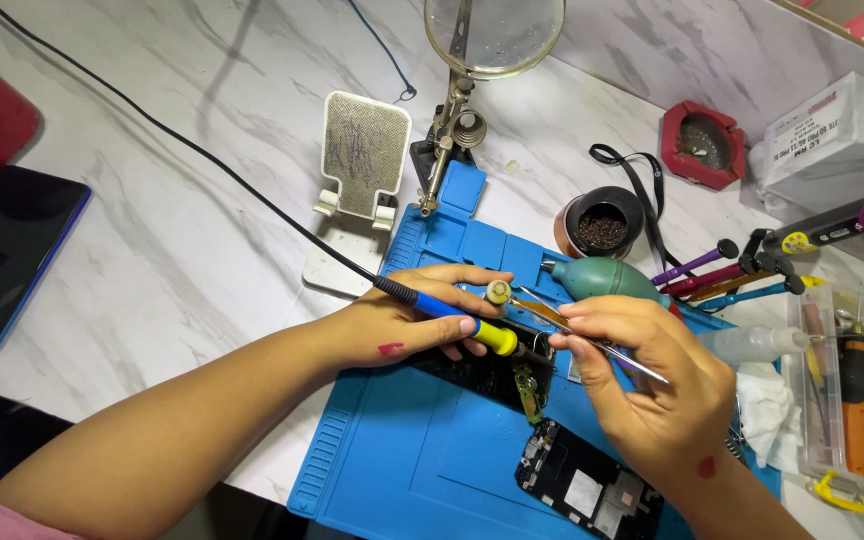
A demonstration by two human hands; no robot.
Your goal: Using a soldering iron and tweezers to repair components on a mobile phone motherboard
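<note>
A white marble-patterned bench (182, 230) carried everything. On it lay a blue work mat (402, 450), a dark phone with a blue edge (7, 255) at the left, and a white phone stand (357, 190) just beside the mat's top corner. A black cable (152, 125) ran across the surface. Toward the right stood a small dark pot (602, 222), a red ashtray (702, 145) and a white box (832, 135).

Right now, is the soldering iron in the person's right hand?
No, the blue and yellow soldering iron is gripped in the left hand, while the right hand pinches metal tweezers over the circuit board.
</note>
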